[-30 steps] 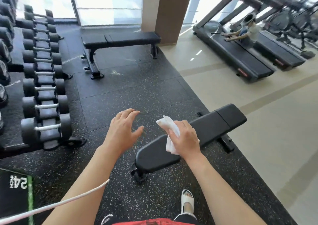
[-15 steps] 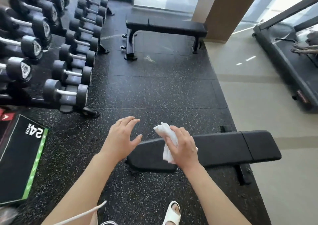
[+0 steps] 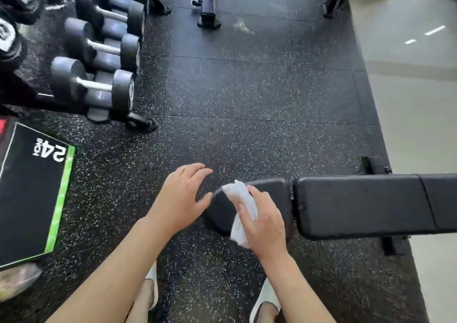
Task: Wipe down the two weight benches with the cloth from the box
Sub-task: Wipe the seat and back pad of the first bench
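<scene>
Right hand (image 3: pixel 263 224) grasps a white cloth (image 3: pixel 241 204) over the near weight bench (image 3: pixel 358 204); left hand (image 3: pixel 180 196) hovers, fingers relaxed.

My right hand (image 3: pixel 265 224) grips the crumpled white cloth (image 3: pixel 241 204) on the rounded end pad of the near black bench (image 3: pixel 358 205), which lies crosswise before me. The far bench (image 3: pixel 207 6) shows only its dark legs at the top.

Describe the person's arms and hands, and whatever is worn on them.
Both forearms are bare up to the frame edge, with no sleeves showing. The left hand and right hand show no gloves, rings or watch. Fingernails look short and unpainted.
</scene>
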